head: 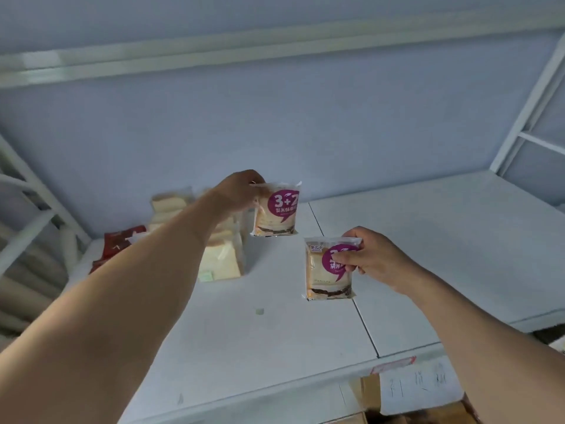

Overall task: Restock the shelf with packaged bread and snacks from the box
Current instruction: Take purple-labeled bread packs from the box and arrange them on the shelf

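Over white shelf [412,240]: left hand [237,191] pinching top edge of far bread pack [276,211], right hand [365,255] gripping near bread pack [327,270] by upper corner; both packs upright above shelf, plain sliced bread packs [218,258] just left, cardboard box [371,393] below

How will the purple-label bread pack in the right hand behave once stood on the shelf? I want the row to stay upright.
The bread pack looks light: the right hand holds it by a pinch at its top corner. It is tall and thin, so it could easily tip if nudged. Its glossy film wrapper probably slides readily on the smooth white shelf.
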